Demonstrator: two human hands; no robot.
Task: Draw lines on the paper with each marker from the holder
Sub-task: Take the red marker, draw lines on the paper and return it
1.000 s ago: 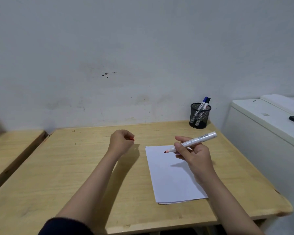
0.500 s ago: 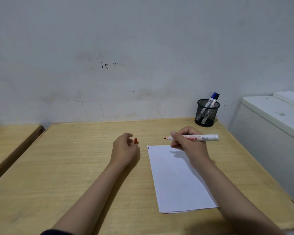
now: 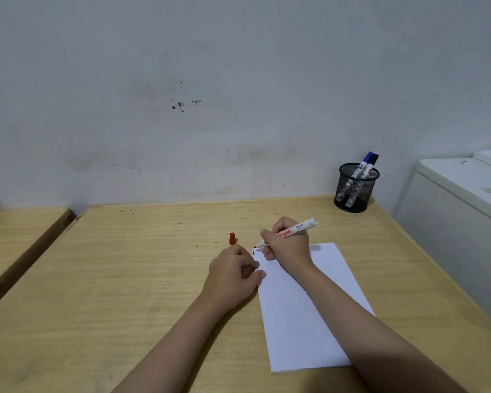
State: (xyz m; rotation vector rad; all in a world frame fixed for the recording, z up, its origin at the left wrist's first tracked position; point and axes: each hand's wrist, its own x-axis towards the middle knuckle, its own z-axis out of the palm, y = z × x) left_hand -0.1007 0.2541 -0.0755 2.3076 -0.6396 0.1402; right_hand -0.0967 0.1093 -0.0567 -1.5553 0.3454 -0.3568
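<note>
The pale wooden tabletop (image 3: 125, 279) runs back to a scuffed grey-white wall (image 3: 210, 80); its left edge faces a second wooden surface (image 3: 17, 231) across a narrow gap, and its right edge lies near a white cabinet (image 3: 451, 211). The tabletop's left half is bare.

A black wire-mesh holder (image 3: 355, 188) stands in the far right corner, with two capped markers (image 3: 364, 168) leaning inside, one blue-capped and one darker.

A white sheet of paper (image 3: 301, 307) lies right of centre. The left hand (image 3: 233, 275) rests loosely curled at the paper's left edge, holding nothing visible. The right hand (image 3: 288, 245) has its grip clamped on a white red-tipped marker (image 3: 291, 232), tip at the paper's far left corner beside a short dark mark. A small red cap (image 3: 232, 238) stands on the wood just beyond the left hand.
</note>
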